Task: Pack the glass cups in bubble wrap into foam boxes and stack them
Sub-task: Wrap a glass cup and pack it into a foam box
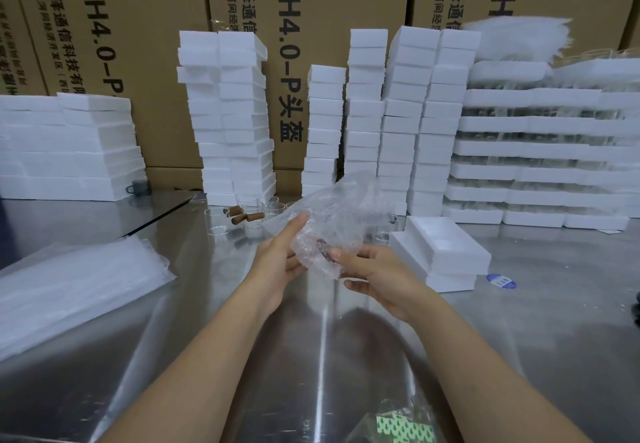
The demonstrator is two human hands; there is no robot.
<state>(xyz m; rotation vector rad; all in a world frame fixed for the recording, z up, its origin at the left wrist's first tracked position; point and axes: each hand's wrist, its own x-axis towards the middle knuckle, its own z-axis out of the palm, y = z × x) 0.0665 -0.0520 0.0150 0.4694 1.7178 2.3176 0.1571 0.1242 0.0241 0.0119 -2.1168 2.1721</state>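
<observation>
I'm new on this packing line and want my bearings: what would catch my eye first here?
Tall stacks of white foam boxes line the back of the shiny metal table, in front of brown cardboard cartons. At centre, the left hand and right hand hold a crumpled clear bubble wrap bundle. Clear glass cups stand behind it.

Illumination is bright, cool white and even, arriving from overhead. The steel table (519, 356) returns it as broad glare streaks, strongest in a vertical band near centre, with dim, soft-edged shadows below the forearms (214, 356). The foam box stacks (412, 113) are near overexposure; seams between boxes wash out. Wide-angle distortion bows the cardboard cartons (145, 44) and the outer stacks. The bubble wrap (332, 214) renders slightly soft; the lower edge is out of focus.
</observation>
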